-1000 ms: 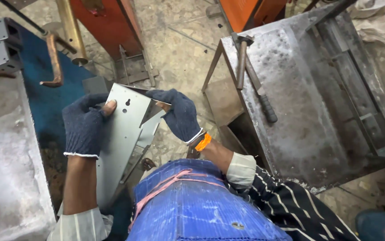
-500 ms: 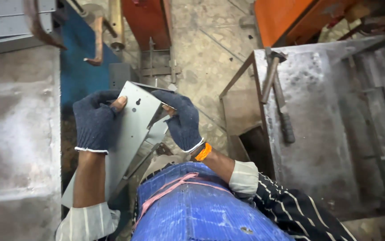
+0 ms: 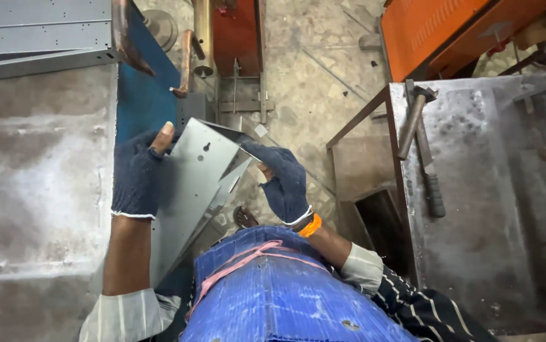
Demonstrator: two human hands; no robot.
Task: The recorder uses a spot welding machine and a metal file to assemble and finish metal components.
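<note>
I hold a long grey sheet-metal bracket (image 3: 192, 183) with small holes, folded at its far end, upright over my lap. My left hand (image 3: 137, 174), in a dark blue knit glove with a bare fingertip showing, grips its left edge. My right hand (image 3: 282, 180), in the same kind of glove with an orange band at the wrist, pinches the folded right tip of the bracket. A blue woven apron (image 3: 279, 291) with a pink strap covers my lap below.
A worn grey metal table (image 3: 38, 190) lies to the left, with grey channel sections (image 3: 32, 38) at its far end. A blue machine with copper arms (image 3: 187, 60) stands ahead. On the right, a steel bench (image 3: 494, 209) carries a hammer (image 3: 420, 149); an orange cabinet (image 3: 437, 31) sits beyond.
The view has swung left and nearer, so the left table fills more of the frame. Both hands keep their grip on the bracket, which sits slightly more to the right.
</note>
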